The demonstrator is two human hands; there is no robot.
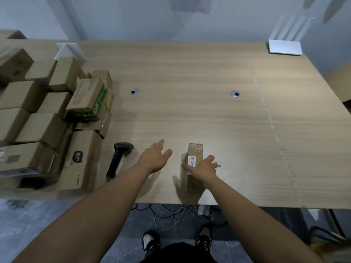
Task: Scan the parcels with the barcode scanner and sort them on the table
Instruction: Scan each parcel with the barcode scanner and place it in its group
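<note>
The right hand [204,168] is lying over a small taped cardboard parcel [194,151] near the front edge of the wooden table [190,76], thumb down the parcel's left face and fingers spreading over its top and right side, so it is gripping or at least steadying the parcel; the white barcode label [191,160] is showing just beside the thumb, facing up. The left hand [156,156] is hovering just to the left of the parcel, palm loose and fingers straight, holding nothing. Further left, the black barcode scanner [118,158] is lying on the table, untouched, its handle pointing toward the front edge. Beyond it the pile of unsorted cardboard boxes [43,118] is crowding the table's left end, stacked in layers, with a green-printed carton [89,99] perching tilted on top. The likeliest trouble is the parcel sitting so close to the front edge: a careless nudge from either hand could be tipping it off toward the cables [167,213] on the floor. Reaching for the scanner, the left forearm could also be brushing the leaning pile. The thumb may be covering part of the label when scanning. The centre and right of the table are offering broad bare room, broken only by two cable grommets [135,91] and a white stand [284,46] at the far right corner.
</note>
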